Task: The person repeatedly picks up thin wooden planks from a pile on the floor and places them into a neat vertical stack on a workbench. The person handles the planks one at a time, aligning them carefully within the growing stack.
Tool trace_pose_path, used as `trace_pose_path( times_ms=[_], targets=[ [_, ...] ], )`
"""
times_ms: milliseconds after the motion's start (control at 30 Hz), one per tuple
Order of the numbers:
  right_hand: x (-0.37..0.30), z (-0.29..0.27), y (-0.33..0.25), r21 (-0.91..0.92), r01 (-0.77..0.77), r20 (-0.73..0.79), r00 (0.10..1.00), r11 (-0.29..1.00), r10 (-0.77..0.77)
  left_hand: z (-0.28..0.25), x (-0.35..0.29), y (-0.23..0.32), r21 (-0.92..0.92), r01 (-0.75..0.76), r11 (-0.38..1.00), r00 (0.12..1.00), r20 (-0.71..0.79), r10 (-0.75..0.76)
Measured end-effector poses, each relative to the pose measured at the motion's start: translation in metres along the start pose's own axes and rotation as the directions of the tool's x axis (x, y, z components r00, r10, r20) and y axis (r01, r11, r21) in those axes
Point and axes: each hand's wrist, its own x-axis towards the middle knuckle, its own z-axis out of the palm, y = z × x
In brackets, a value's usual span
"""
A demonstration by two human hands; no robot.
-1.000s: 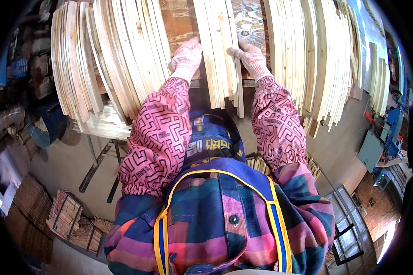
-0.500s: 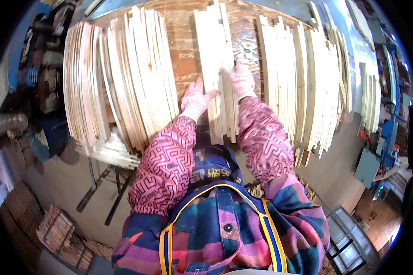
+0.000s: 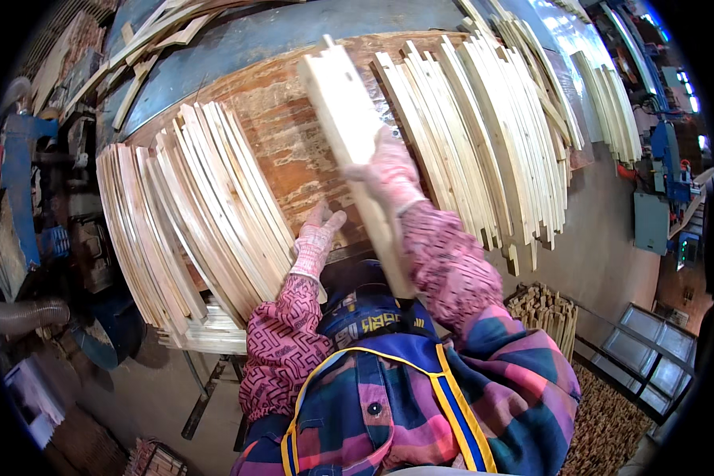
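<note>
In the middle of the wooden tabletop (image 3: pixel 274 151), a narrow bundle of pale wood strips (image 3: pixel 345 111) is tilted, its far end leaning left. My right hand (image 3: pixel 393 170), in a pinkish work glove, grips the bundle by its right side, thumb across the top. The bundle's near end reaches close to my apron. My gloved left hand (image 3: pixel 317 238) is open, thumb apart from the fingers, and holds nothing. It is just beside the near right edge of the left row of wood strips (image 3: pixel 226 182); whether it touches them I cannot tell.
Another row of strips (image 3: pixel 468 135) lies close on the right, with some crooked pieces at its far side. Loose offcuts (image 3: pixel 147 63) rest on the blue-grey surface beyond. Farther right are more strips (image 3: pixel 611 111). A bin of short sticks (image 3: pixel 543 317) stands at lower right.
The bundle has turned from nearly straight to tilted, its far end swinging left, in my right hand's grip. My left hand has moved away from it, toward the left row. The view has also shifted.
</note>
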Motion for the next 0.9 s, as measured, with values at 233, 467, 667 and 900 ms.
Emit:
trace_pose_path(
  times_ms=[233,467,667,900],
  targets=[
    [0.028,-0.108,0.102,-0.300,-0.303,-0.299,0.930,0.904,0.213,0.023,0.005,-0.031,0.172,-0.146,0.974,0.989,0.032,0.143],
    [0.027,-0.114,0.088,-0.499,-0.452,-0.279,0.892,0.740,0.356,0.037,-0.017,-0.026,0.056,-0.109,0.992,0.984,0.148,0.100],
    [0.032,-0.078,0.101,-0.654,-0.432,-0.510,0.858,0.621,0.060,0.037,-0.004,-0.040,0.150,-0.189,0.970,0.979,0.103,0.175],
    [0.114,-0.079,0.058,-0.597,-0.030,-0.432,0.854,0.801,-0.290,0.002,0.009,-0.004,-0.022,-0.111,0.994,0.984,-0.144,0.107]
  ],
)
